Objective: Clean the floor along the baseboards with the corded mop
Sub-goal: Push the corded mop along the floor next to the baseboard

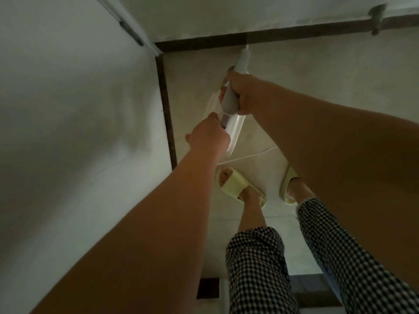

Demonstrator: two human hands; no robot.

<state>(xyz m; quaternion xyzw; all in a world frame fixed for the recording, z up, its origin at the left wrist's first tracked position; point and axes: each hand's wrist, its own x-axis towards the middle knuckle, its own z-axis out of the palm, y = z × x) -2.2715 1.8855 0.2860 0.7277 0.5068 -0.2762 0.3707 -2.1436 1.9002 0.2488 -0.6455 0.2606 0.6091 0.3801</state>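
Both hands grip the mop handle (231, 98): right hand (246, 92) wrapped above, left hand (208, 134) clasped below

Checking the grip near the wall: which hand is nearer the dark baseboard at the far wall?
Right. The right hand grips the mop handle higher up, closer to the baseboard. The left hand holds the handle's lower end, farther back toward the feet.

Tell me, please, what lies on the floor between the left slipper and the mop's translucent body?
In the head view, a thin white cord crosses the pale floor tiles between the left slipper and the mop; nothing else shows there.
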